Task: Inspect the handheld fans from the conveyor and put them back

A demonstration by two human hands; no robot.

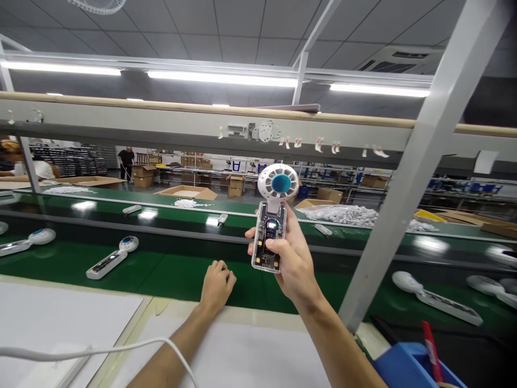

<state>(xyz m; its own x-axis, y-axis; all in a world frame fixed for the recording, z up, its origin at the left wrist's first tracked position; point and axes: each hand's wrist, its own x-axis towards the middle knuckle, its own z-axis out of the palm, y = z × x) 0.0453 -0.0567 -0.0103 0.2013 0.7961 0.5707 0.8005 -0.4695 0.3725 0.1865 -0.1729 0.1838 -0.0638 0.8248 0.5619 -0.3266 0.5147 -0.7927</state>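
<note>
Over the belt point(165, 267), right fingers point(281, 248) grip a fan point(274, 206), its lit display point(272, 225) illegible; left fingers point(220, 267) curl, grasp unclear.

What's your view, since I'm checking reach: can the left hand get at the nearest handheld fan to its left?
Probably yes: nothing visible stands between the left hand and the handheld fan.

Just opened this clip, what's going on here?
A person holds up a small handheld fan in their right hand, with the thumb on the front of its handle, where a circuit board shows and a small light is lit. The left hand, loosely curled, is at the near edge of a green belt. Similar fans lie on the belt to the left and right.
</note>
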